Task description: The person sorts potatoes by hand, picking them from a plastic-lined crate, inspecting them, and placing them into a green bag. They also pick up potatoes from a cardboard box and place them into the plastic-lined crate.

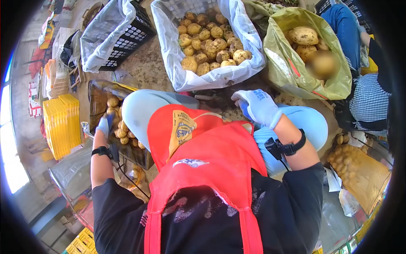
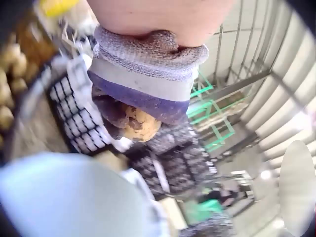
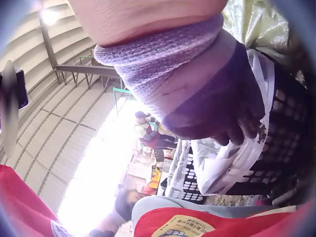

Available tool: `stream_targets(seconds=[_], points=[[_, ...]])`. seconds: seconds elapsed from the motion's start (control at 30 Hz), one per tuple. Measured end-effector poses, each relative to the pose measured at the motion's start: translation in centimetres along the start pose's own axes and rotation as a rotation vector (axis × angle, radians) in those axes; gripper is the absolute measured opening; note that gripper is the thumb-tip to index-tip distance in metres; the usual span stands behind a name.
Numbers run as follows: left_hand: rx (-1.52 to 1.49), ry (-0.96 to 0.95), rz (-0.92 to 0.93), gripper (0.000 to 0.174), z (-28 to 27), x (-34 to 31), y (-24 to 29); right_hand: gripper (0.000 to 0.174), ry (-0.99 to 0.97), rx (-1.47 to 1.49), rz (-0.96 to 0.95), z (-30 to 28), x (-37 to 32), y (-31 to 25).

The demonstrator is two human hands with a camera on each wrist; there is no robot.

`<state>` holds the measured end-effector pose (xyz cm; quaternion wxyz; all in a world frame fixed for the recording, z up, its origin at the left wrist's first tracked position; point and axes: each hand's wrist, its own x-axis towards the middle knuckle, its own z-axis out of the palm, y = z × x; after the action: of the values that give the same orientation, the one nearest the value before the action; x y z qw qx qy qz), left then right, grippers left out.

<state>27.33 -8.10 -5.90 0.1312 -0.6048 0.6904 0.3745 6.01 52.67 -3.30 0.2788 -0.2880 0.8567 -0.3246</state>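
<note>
My left hand (image 1: 103, 125), in a white and blue work glove, is over a dark crate of potatoes (image 1: 122, 133) beside my left knee. In the left wrist view its blue-palmed fingers (image 2: 111, 111) curl round a potato (image 2: 140, 124) with dark soil patches. My right hand (image 1: 259, 106), gloved alike, hovers above my right thigh with its fingers loosely bent and nothing in them. Ahead of it stands a crate lined with white plastic (image 1: 211, 80), holding many soiled potatoes (image 1: 209, 38). The right wrist view shows its dark-palmed fingers (image 3: 237, 131) hanging in front of a lined crate.
A green-yellow sack (image 1: 292, 80) holding large potatoes stands front right, near another seated person (image 1: 372, 93). At front left is another black crate with a white liner (image 1: 101, 34). Yellow stacked crates (image 1: 62, 127) stand left; a mesh sack of potatoes (image 1: 359, 169) lies right.
</note>
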Motion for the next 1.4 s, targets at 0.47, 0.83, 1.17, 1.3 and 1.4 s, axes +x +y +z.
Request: stream_targets(seconds=[0.47,0.83,1.17,1.3,1.4], points=[[0.367,-0.508,0.629,0.054,36.4,3.5,42.3,0.038,0.265,-0.148,0.003,-4.3,3.4,0.9],[0.170,-0.215,0.636,0.054,49.3,20.8,43.7,0.039,0.087,-0.132,0.114,-6.6,6.3,2.2],[-0.109,-1.144,1.217,0.028,36.1,-5.7,38.8,0.038,0.317,-0.175,-0.021,-6.0,4.2,0.3],[0.135,-1.076,1.092,0.024,33.7,-17.0,34.2,0.060,0.578,0.165,-0.064,-3.9,4.3,-0.4],[0.295,-0.968,1.575,0.025,33.9,-20.3,29.0,0.073,0.549,0.578,0.068,-2.8,4.4,-1.6]])
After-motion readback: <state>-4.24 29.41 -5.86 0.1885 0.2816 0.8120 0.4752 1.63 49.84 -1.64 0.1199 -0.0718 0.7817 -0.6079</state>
